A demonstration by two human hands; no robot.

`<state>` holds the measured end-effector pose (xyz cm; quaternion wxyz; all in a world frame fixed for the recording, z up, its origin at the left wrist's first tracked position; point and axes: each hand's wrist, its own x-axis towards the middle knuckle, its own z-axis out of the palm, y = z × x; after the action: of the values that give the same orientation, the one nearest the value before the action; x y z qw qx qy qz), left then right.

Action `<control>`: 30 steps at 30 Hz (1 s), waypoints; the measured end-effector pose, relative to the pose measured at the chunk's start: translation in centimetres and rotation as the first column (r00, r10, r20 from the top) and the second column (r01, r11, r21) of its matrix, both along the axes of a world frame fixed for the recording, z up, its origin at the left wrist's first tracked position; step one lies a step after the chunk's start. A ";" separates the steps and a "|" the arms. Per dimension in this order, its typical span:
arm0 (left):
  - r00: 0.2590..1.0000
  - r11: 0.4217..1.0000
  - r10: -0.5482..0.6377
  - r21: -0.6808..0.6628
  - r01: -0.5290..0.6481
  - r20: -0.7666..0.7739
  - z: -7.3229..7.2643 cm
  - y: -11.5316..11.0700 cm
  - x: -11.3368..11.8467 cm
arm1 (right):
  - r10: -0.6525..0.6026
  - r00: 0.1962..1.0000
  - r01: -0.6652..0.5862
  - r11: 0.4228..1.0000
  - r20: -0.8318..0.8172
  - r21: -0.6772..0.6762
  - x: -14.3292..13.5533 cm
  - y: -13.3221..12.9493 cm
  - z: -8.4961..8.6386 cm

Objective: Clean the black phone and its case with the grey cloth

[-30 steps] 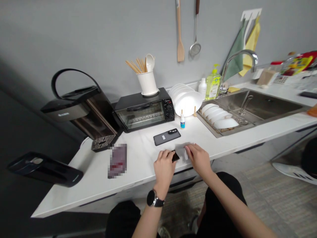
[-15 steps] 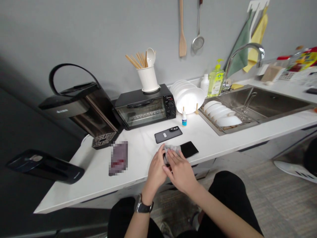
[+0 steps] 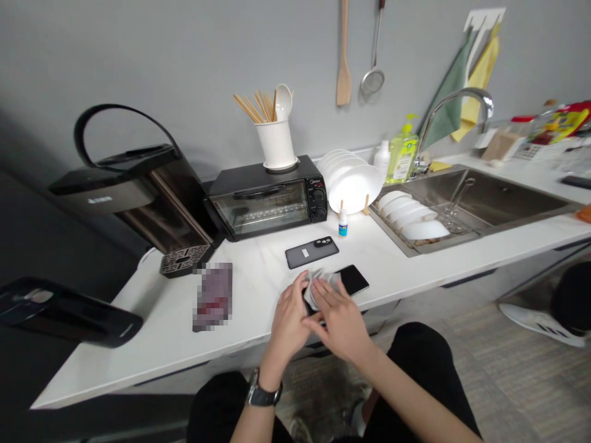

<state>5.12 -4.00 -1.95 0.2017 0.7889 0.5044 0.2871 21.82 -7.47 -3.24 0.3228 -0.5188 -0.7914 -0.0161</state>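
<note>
A black smartphone (image 3: 354, 280) lies screen up near the counter's front edge, its left part covered by my hands. My right hand (image 3: 339, 317) presses a light grey wiping cloth (image 3: 317, 277) against the screen with its fingers together. At the phone's left end, my left hand (image 3: 290, 314) grips the edge, thumb and fingers partly hidden by the cloth and the other hand. Just behind lies a dark phone case (image 3: 311, 252) with camera cutouts. A small white bottle with a blue label (image 3: 343, 224) stands upright beyond the case.
A toaster oven (image 3: 268, 206) carries a white utensil holder (image 3: 276, 144). To the left are a black drinks machine (image 3: 138, 191), a dark cylindrical container (image 3: 69, 314) and a blurred-out purple packet (image 3: 215, 298). White plates (image 3: 353, 187) and a sink (image 3: 498, 203) are on the right.
The right hand and cloth have shifted slightly over the phone, the cloth now more bunched. My view has moved a little; the left hand stays at the phone's left end.
</note>
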 end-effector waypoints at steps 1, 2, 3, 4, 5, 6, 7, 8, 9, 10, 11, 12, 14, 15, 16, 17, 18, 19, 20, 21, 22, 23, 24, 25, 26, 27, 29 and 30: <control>1.000 1.000 -0.008 0.000 0.008 -0.005 -0.2 0.0 -0.1 | 0.056 0.998 -0.056 0.998 -0.009 -0.017 -0.9 -0.5 0.2; 1.000 1.000 -0.013 -0.002 0.013 -0.010 -0.3 0.0 -0.2 | 0.099 0.995 -0.099 0.994 -0.011 -0.035 -1.2 -1.0 0.3; 1.000 1.000 -0.010 -0.007 0.010 -0.014 -0.2 0.0 -0.2 | 0.129 0.992 -0.129 0.990 -0.004 -0.051 -0.8 -1.4 0.4; 1.000 1.000 -0.003 -0.011 0.003 -0.016 -0.1 -0.1 -0.2 | 0.144 0.990 -0.143 0.988 0.011 -0.063 0.3 -1.7 0.4; 1.000 1.000 0.000 -0.016 0.000 -0.014 0.1 -0.2 -0.1 | 0.140 0.990 -0.138 0.988 0.033 -0.067 1.8 -1.8 0.3; 1.000 1.000 0.001 -0.019 -0.001 -0.008 0.3 -0.2 0.0 | 0.107 0.993 -0.104 0.993 0.055 -0.062 3.5 -1.6 0.3; 1.000 1.000 0.004 -0.023 -0.004 0.001 0.6 -0.3 0.2 | 0.047 0.996 -0.044 0.998 0.072 -0.049 5.1 -1.3 0.2; 1.000 1.000 0.008 -0.026 -0.007 0.009 0.8 -0.3 0.3 | -0.024 0.996 0.027 0.999 0.082 -0.033 6.4 -0.8 0.1; 1.000 1.000 0.008 -0.030 -0.008 0.014 1.0 -0.4 0.4 | -0.087 0.993 0.088 0.996 0.084 -0.019 7.1 -0.3 0.1; 1.000 0.999 0.011 -0.032 -0.011 0.016 1.0 -0.4 0.4 | -0.127 0.989 0.128 0.992 0.079 -0.010 7.0 0.2 0.1; 1.000 0.999 0.015 -0.030 -0.015 0.013 0.9 -0.3 0.4 | -0.134 0.989 0.135 0.991 0.070 -0.008 6.3 0.5 0.2; 1.000 1.000 0.012 -0.023 -0.012 0.006 0.8 -0.3 0.4 | -0.108 0.992 0.109 0.994 0.059 -0.010 5.0 0.7 0.2; 1.000 1.000 0.003 0.007 -0.002 -0.016 0.2 -0.2 0.2 | -0.003 1.000 0.004 1.000 0.030 -0.024 1.6 0.3 0.4; 1.000 1.000 0.006 0.025 -0.005 -0.027 -0.1 -0.2 0.2 | 0.049 0.999 -0.048 0.998 0.014 -0.033 0.0 -0.1 0.5; 0.999 0.999 0.014 0.043 -0.013 -0.035 -0.3 -0.2 0.1 | 0.099 0.995 -0.099 0.994 0.001 -0.045 -1.2 -0.7 0.6; 0.999 0.998 0.023 0.056 -0.021 -0.040 -0.5 -0.2 0.1 | 0.141 0.990 -0.141 0.988 -0.008 -0.059 -1.7 -1.2 0.6; 0.999 0.998 0.034 0.058 -0.032 -0.040 -0.5 -0.3 0.1 | 0.169 0.986 -0.169 0.983 -0.012 -0.072 -1.5 -1.7 0.6; 0.998 0.998 0.044 0.052 -0.042 -0.033 -0.5 -0.3 0.1 | 0.180 0.984 -0.180 0.980 -0.011 -0.081 -0.6 -1.9 0.5; 0.999 0.998 0.049 0.038 -0.048 -0.021 -0.3 -0.4 0.2 | 0.170 0.985 -0.170 0.982 -0.004 -0.082 0.8 -1.9 0.4; 0.999 0.999 0.051 0.019 -0.051 -0.006 0.0 -0.5 0.3 | 0.132 0.991 -0.131 0.989 0.007 -0.075 2.4 -1.7 0.2; 0.999 0.999 0.054 0.001 -0.054 0.010 0.3 -0.6 0.5 | 0.068 0.997 -0.066 0.996 0.021 -0.061 4.1 -1.2 0.1; 0.998 0.998 0.057 -0.016 -0.056 0.025 0.5 -0.6 0.6 | -0.011 0.999 0.013 0.999 0.033 -0.042 5.5 -0.7 0.0; 0.997 0.998 0.061 -0.026 -0.060 0.036 0.7 -0.7 0.7 | -0.088 0.995 0.089 0.996 0.042 -0.023 6.4 -0.1 0.0; 0.997 0.998 0.063 -0.032 -0.061 0.041 0.9 -0.7 0.7 | -0.146 0.988 0.147 0.989 0.045 -0.008 6.6 0.3 0.0; 0.997 0.998 0.060 -0.032 -0.059 0.040 0.9 -0.7 0.7 | -0.172 0.984 0.172 0.985 0.042 0.000 6.1 0.6 0.0; 0.998 0.998 0.052 -0.029 -0.051 0.029 0.8 -0.7 0.7 | -0.157 0.987 0.157 0.988 0.033 0.001 5.1 0.6 0.1; 0.999 0.999 0.046 -0.009 -0.046 -0.006 0.5 -0.7 0.6 | -0.032 0.999 0.032 0.999 0.001 -0.013 2.0 0.0 0.3; 0.999 0.999 0.044 0.002 -0.044 -0.027 0.4 -0.7 0.5 | 0.059 0.998 -0.059 0.998 -0.016 -0.028 0.5 -0.5 0.4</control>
<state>5.60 -4.70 -1.55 0.1878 0.7816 0.5242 0.2811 22.31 -8.02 -2.84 0.3216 -0.4999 -0.8041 0.0084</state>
